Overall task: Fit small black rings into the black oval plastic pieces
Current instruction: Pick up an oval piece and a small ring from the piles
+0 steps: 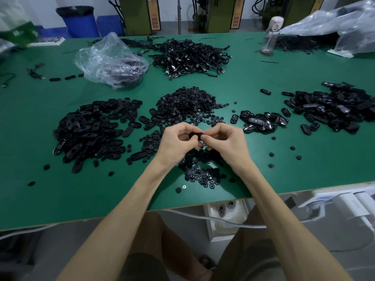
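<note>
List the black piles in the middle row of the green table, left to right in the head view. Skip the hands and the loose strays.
left pile of oval pieces → heap of small rings → small cluster of oval pieces → large right pile of oval pieces

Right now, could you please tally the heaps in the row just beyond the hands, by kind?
Heaps of oval pieces: 3
Heaps of rings: 1
Total: 4
</note>
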### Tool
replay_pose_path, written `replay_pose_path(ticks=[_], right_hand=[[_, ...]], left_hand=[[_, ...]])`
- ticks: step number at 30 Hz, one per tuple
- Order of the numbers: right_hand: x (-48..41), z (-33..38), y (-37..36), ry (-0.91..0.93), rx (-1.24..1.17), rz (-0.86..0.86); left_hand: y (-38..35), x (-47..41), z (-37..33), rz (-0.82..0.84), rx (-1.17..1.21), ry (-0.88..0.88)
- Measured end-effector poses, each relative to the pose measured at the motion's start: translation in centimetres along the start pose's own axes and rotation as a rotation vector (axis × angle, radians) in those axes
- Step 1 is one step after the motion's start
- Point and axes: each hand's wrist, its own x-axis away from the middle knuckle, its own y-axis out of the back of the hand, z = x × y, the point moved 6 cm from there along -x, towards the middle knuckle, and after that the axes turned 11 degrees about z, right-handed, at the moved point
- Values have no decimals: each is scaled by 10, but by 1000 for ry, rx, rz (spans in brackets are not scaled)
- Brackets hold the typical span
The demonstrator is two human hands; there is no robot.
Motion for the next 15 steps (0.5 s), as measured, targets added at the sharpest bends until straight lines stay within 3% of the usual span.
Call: replay_pose_path(ticks=[10, 13, 15], right_hand=[[2, 2, 4, -3, -84, -33], [2, 2, 4, -6, -88, -41], [1, 1, 6, -17, -124, -74]], left_hand=[[2, 0, 0, 15, 71, -50], [0, -1, -4, -5, -29, -56], [-1, 0, -14, -55, -220, -108]])
